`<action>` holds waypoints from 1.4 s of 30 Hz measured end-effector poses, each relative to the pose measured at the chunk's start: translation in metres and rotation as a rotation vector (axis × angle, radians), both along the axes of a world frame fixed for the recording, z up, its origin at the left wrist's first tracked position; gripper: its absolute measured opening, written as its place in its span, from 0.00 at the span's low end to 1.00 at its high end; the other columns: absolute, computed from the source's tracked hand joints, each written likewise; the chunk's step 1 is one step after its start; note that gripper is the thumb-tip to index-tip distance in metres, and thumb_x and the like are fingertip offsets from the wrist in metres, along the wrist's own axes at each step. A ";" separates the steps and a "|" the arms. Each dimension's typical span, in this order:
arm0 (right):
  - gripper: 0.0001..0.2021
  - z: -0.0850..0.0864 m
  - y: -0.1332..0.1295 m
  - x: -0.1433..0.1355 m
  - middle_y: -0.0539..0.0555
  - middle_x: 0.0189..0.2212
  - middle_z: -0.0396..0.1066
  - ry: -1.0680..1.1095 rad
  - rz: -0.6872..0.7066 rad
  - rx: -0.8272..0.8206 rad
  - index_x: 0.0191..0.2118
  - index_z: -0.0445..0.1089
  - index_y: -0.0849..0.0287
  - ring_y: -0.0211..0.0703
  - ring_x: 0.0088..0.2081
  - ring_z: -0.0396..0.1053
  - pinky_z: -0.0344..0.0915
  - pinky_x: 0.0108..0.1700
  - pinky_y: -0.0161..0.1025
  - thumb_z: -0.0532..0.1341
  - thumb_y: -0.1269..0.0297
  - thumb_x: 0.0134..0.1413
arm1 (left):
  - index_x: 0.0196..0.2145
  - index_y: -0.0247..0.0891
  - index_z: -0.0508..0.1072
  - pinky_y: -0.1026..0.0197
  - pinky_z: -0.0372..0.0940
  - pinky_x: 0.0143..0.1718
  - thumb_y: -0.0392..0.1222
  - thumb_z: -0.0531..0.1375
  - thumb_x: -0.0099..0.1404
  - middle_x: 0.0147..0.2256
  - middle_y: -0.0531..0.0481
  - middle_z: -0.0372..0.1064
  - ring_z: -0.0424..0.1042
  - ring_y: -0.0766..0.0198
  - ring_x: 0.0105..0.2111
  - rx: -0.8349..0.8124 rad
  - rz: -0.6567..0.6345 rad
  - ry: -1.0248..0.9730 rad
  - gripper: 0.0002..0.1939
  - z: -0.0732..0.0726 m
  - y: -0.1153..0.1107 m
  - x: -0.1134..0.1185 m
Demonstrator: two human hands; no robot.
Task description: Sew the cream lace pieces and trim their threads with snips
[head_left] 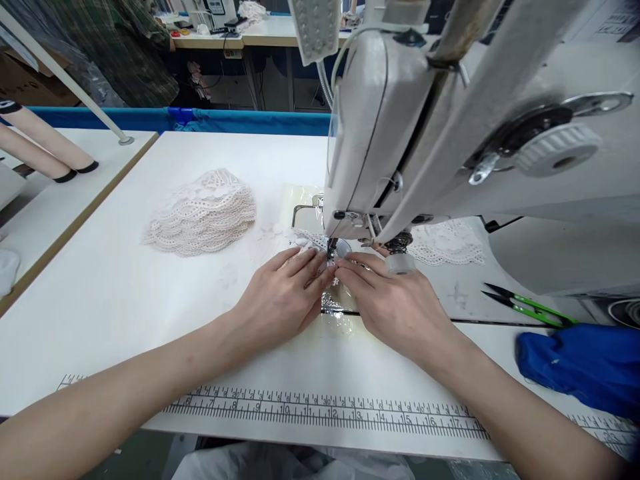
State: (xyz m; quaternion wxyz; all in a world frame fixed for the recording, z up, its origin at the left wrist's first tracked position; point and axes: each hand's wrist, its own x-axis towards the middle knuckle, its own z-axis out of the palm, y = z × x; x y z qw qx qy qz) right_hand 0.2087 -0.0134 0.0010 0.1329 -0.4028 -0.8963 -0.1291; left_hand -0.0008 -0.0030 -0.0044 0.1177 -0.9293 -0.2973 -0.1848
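Note:
Both hands meet at the needle of a white sewing machine (370, 127). My left hand (283, 293) has its fingers close together, with the tips holding a piece of white lace (309, 238) left of the presser foot (332, 248). From the right, my right hand (395, 293) holds the same lace, its fingertips just beside the foot. Most of this lace is hidden under the fingers and the machine head. The metal needle plate (340, 303) shows between the wrists. A stack of scalloped white lace pieces (205, 213) lies to the left.
More white lace (447, 241) lies behind my right hand, under the machine arm. Green-handled thread snips (533, 307) and a blue cloth (583, 363) are at the right. A printed ruler (320, 410) runs along the table's front edge. A person in a plaid sleeve (125, 53) stands beyond.

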 end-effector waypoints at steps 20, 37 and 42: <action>0.15 -0.005 0.002 -0.003 0.52 0.36 0.78 0.140 0.050 0.049 0.43 0.73 0.62 0.39 0.34 0.71 0.59 0.37 0.38 0.54 0.81 0.56 | 0.37 0.33 0.73 0.58 0.71 0.31 0.37 0.55 0.68 0.40 0.43 0.76 0.76 0.56 0.39 -0.185 -0.053 0.083 0.08 0.022 0.010 -0.014; 0.15 -0.014 0.011 -0.011 0.46 0.24 0.75 0.436 -0.227 -0.037 0.39 0.78 0.52 0.33 0.20 0.63 0.51 0.24 0.34 0.54 0.56 0.67 | 0.43 0.36 0.75 0.58 0.66 0.36 0.36 0.57 0.64 0.43 0.45 0.73 0.72 0.58 0.39 -0.464 0.187 -0.213 0.10 0.010 0.018 0.005; 0.15 -0.013 0.013 -0.012 0.46 0.21 0.73 0.493 -0.253 -0.033 0.36 0.78 0.53 0.32 0.18 0.60 0.51 0.23 0.34 0.55 0.56 0.66 | 0.34 0.37 0.76 0.57 0.62 0.37 0.44 0.61 0.65 0.37 0.48 0.74 0.71 0.59 0.36 -0.419 0.195 -0.318 0.08 0.003 0.031 0.012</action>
